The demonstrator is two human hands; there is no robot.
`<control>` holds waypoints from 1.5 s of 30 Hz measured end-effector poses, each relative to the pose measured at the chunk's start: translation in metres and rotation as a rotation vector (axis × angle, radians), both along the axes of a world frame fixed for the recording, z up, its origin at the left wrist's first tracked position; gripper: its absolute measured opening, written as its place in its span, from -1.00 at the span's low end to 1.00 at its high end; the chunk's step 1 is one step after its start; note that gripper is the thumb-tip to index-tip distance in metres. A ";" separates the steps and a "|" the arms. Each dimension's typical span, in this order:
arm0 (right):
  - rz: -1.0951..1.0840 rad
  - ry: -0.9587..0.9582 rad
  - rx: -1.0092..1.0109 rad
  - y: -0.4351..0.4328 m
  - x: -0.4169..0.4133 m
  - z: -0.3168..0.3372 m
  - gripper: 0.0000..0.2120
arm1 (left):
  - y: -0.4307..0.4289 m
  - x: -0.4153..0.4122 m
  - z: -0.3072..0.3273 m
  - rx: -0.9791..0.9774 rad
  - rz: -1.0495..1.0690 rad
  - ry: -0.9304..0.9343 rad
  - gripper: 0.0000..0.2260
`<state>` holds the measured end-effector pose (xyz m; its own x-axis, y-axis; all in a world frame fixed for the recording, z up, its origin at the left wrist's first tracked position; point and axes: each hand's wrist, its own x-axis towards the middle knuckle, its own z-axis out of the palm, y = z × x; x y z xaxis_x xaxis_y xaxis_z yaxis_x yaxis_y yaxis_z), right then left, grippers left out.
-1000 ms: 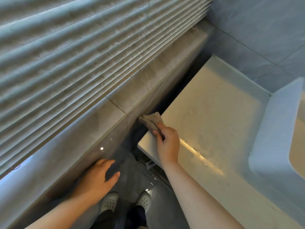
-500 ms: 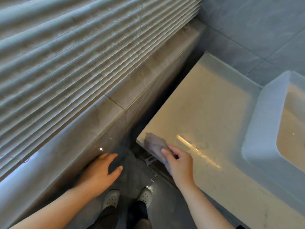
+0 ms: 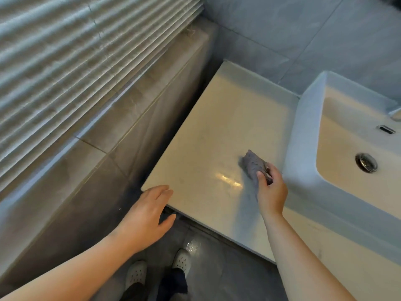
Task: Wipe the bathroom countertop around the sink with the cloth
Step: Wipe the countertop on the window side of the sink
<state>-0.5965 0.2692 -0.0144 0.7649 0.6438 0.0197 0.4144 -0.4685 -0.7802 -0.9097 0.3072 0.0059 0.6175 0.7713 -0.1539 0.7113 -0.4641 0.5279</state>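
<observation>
Your right hand (image 3: 271, 192) pinches the bunched grey cloth (image 3: 252, 165) against the countertop (image 3: 217, 127), just beside the sink's (image 3: 303, 148) left wall. Your left hand (image 3: 149, 213), fingers straight and relaxed, hovers at the slab's near corner. The wipe looks midway: the left slab is under way, and the strip in front of the basin is likely still to do. In the basin only the drain (image 3: 366, 162) shows, with no standing water visible.

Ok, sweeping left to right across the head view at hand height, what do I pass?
Grey tiled ledge → left hand at the counter's corner → cream stone countertop → crumpled grey cloth, pinched by the right hand → white rectangular ceramic sink → round metal drain.
</observation>
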 end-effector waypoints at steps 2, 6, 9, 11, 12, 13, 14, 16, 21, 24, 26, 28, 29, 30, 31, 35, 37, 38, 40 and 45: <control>0.001 -0.101 -0.043 0.003 0.000 -0.008 -0.55 | 0.003 0.006 -0.003 -0.001 -0.011 0.010 -0.43; -0.075 -0.417 -0.035 0.001 -0.004 -0.015 -0.60 | 0.006 0.013 -0.005 0.008 -0.020 0.015 -0.43; 0.126 -0.522 -0.087 -0.002 -0.003 -0.024 -0.70 | 0.009 0.013 -0.006 0.021 -0.034 0.018 -0.44; 0.183 -0.497 -0.170 0.000 -0.004 -0.030 -0.68 | 0.012 0.013 -0.008 0.033 -0.037 0.020 -0.45; 0.171 -0.471 -0.180 0.002 -0.005 -0.032 -0.65 | 0.013 0.012 -0.008 0.037 -0.034 0.020 -0.45; 0.151 -0.443 -0.165 0.004 -0.006 -0.034 -0.63 | 0.014 0.011 -0.009 0.040 -0.031 0.020 -0.46; 0.127 -0.417 -0.133 0.005 -0.008 -0.036 -0.64 | 0.015 0.010 -0.010 0.046 -0.028 0.020 -0.46; 0.076 -0.373 -0.073 0.007 -0.013 -0.042 -0.67 | 0.018 0.007 -0.011 0.051 -0.021 0.029 -0.47; 0.144 -0.309 -0.025 0.012 -0.062 -0.046 -0.70 | 0.022 -0.011 -0.016 0.020 0.041 0.035 -0.45; 0.237 -0.298 -0.014 0.010 -0.109 -0.040 -0.70 | 0.021 -0.029 -0.018 -0.027 0.087 0.026 -0.45; 0.295 -0.289 -0.018 0.006 -0.134 -0.037 -0.69 | 0.018 -0.044 -0.019 -0.045 0.115 0.022 -0.45; 0.338 -0.293 -0.015 0.003 -0.152 -0.036 -0.69 | 0.012 -0.060 -0.020 -0.056 0.137 0.032 -0.46; 0.358 -0.288 -0.017 0.002 -0.161 -0.034 -0.70 | 0.008 -0.068 -0.021 -0.067 0.153 0.032 -0.47; 0.380 -0.279 -0.023 0.000 -0.170 -0.033 -0.69 | 0.004 -0.077 -0.021 -0.088 0.174 0.031 -0.47; 0.406 -0.270 -0.032 -0.002 -0.179 -0.033 -0.69 | -0.001 -0.085 -0.022 -0.113 0.193 0.030 -0.48; 0.532 -0.187 -0.054 -0.012 -0.212 -0.027 -0.69 | -0.022 -0.107 -0.016 -0.194 0.212 0.064 -0.48; 0.594 -0.073 -0.070 -0.017 -0.221 -0.015 -0.70 | -0.029 -0.114 -0.009 -0.249 0.227 0.103 -0.48; 0.622 -0.012 -0.086 -0.021 -0.223 -0.007 -0.71 | -0.031 -0.117 -0.006 -0.268 0.231 0.120 -0.49; 0.630 0.067 -0.114 -0.030 -0.224 0.008 -0.71 | -0.033 -0.121 -0.001 -0.284 0.228 0.125 -0.49; 0.515 0.237 -0.162 -0.053 -0.205 0.050 -0.71 | -0.032 -0.115 0.018 -0.290 0.202 0.071 -0.50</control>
<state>-0.8012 0.2164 0.0354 0.3241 0.9142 -0.2433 0.4430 -0.3739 -0.8148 -1.0249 0.2757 0.0235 0.4370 0.7946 -0.4214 0.8131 -0.1487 0.5628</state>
